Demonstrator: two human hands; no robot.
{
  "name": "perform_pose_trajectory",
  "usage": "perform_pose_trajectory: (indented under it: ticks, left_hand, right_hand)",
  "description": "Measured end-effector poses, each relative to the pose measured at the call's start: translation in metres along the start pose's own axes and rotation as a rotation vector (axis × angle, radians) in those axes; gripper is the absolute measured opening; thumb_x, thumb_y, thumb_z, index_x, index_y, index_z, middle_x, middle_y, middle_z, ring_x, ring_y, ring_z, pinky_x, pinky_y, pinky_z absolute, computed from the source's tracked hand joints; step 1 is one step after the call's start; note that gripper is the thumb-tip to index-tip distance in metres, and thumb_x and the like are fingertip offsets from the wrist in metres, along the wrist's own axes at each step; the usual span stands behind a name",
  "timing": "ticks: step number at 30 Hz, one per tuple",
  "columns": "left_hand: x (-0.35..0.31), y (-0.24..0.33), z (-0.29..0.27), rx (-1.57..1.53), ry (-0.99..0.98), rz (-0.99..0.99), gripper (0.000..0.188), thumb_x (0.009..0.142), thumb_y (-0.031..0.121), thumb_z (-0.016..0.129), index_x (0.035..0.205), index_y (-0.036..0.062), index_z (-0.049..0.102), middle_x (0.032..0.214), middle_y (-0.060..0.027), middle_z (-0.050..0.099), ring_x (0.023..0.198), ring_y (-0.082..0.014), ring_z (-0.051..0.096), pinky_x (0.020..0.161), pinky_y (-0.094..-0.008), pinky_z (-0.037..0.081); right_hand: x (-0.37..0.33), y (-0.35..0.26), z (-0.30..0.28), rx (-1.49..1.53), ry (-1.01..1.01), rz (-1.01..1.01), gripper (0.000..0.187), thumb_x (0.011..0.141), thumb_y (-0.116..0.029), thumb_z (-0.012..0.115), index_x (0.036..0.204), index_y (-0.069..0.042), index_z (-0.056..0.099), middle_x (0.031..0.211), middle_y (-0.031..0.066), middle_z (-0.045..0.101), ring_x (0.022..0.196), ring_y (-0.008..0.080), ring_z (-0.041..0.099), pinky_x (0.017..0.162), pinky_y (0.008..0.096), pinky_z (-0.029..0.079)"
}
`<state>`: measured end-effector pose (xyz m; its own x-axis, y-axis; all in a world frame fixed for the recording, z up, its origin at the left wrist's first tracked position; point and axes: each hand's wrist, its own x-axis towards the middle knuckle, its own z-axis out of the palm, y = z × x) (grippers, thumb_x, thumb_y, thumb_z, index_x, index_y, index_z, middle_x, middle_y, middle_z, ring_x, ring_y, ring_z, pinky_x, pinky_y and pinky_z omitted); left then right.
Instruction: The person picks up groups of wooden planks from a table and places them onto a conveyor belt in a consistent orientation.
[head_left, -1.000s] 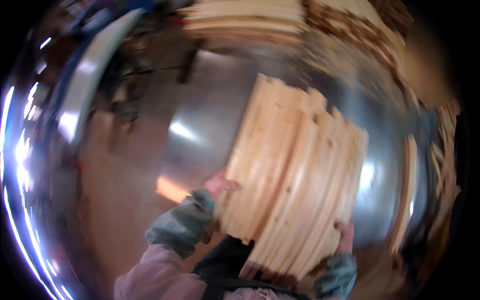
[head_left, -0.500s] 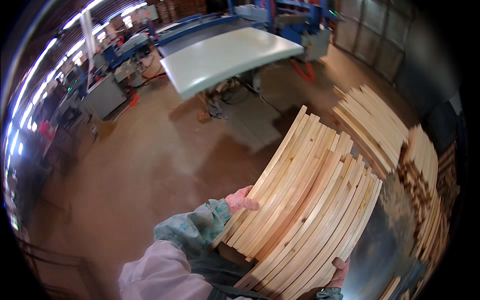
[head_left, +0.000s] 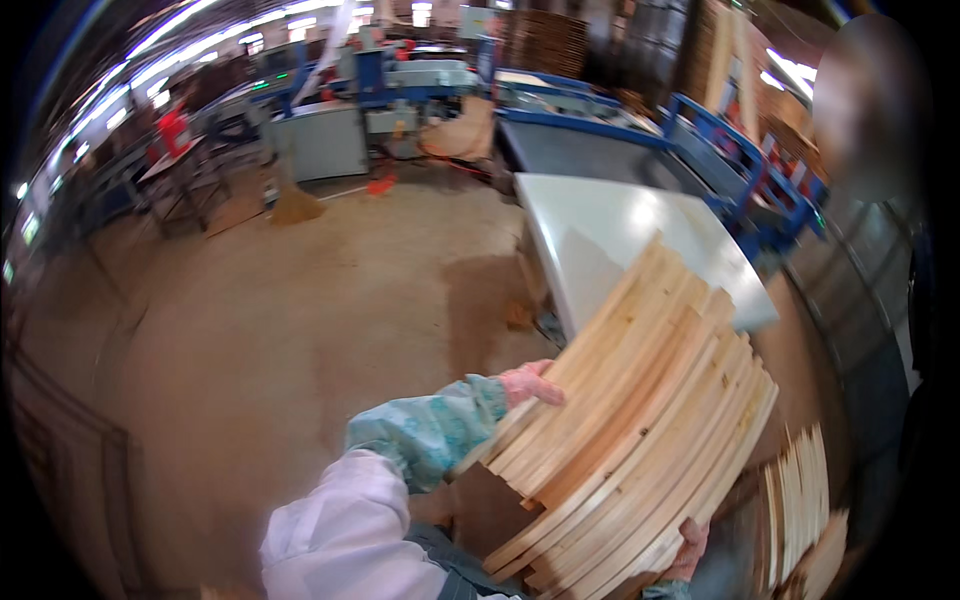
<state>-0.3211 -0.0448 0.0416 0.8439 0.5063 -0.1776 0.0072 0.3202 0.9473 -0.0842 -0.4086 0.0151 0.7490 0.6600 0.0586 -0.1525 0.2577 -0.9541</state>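
A wide bundle of long pale wooden strips [head_left: 632, 425] slants across my front, its strips side by side with uneven ends. My left hand [head_left: 532, 384], in a pink glove, grips the bundle's left side with the thumb over the top. On the near right side my right hand [head_left: 690, 548], also gloved in pink, is closed around the edge; most of its fingers are hidden under the wood. The bundle's far end overlaps the white tabletop [head_left: 690, 225] in view; I cannot tell whether they touch.
Beyond the tabletop stands a blue-framed machine with a dark flat bed [head_left: 600, 150]. Stacked wooden strips [head_left: 797, 505] are at the lower right. A broom [head_left: 296, 204] and a grey cabinet [head_left: 320, 143] are across the brown floor. A dark metal frame [head_left: 75, 440] stands at the left.
My view has swung left, so the white tabletop and the strip stacks now appear farther right. The bundle stays in both my hands, its far end now in front of the tabletop.
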Motion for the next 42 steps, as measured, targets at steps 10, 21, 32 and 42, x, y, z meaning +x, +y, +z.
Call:
perform_pose_trajectory:
  ticks: [10, 21, 32, 42]
  left_hand:
    - [0.032, 0.014, -0.024, 0.570, -0.003, -0.026, 0.083, 0.069, 0.019, 0.074, 0.141, 0.0057, 0.035, 0.119, -0.0122, 0.058, 0.112, -0.0233, 0.052, 0.096, -0.0386, 0.041]
    - [0.033, 0.063, -0.015, 1.097, 0.060, 0.001, 0.073, 0.077, 0.046, 0.061, 0.137, 0.0085, 0.043, 0.127, -0.0156, 0.052, 0.119, -0.0305, 0.049, 0.102, -0.0357, 0.039]
    - [0.019, 0.154, -0.147, 1.509, -0.302, 0.101, 0.107, 0.063, 0.044, 0.077, 0.147, 0.0107, 0.020, 0.148, -0.0224, 0.026, 0.134, -0.0366, 0.031, 0.107, -0.0410, 0.032]
    - [0.199, 0.251, -0.361, 1.401, -0.032, 0.024, 0.094, 0.053, 0.032, 0.083, 0.134, 0.0133, 0.039, 0.131, -0.0156, 0.046, 0.122, -0.0335, 0.046, 0.100, -0.0388, 0.041]
  right_hand:
    - [-0.053, -0.034, 0.069, 0.145, 0.129, 0.359, 0.053, 0.080, -0.023, 0.062, 0.125, 0.002, 0.049, 0.109, 0.0169, 0.062, 0.096, 0.0306, 0.062, 0.083, 0.0423, 0.054]
    - [-0.045, -0.065, 0.083, 0.116, 0.338, 0.369, 0.057, 0.078, -0.010, 0.063, 0.130, -0.002, 0.043, 0.106, 0.0175, 0.062, 0.084, 0.0326, 0.066, 0.071, 0.0438, 0.059]
    - [0.016, -0.057, 0.256, 0.094, 0.599, 0.381, 0.046, 0.082, -0.017, 0.056, 0.123, 0.000, 0.048, 0.100, 0.0166, 0.064, 0.080, 0.0312, 0.067, 0.069, 0.0423, 0.059]
    - [0.263, 0.041, 0.412, -0.036, 0.390, 0.174, 0.062, 0.075, -0.004, 0.065, 0.132, -0.002, 0.041, 0.109, 0.0179, 0.060, 0.095, 0.0313, 0.062, 0.084, 0.0420, 0.053]
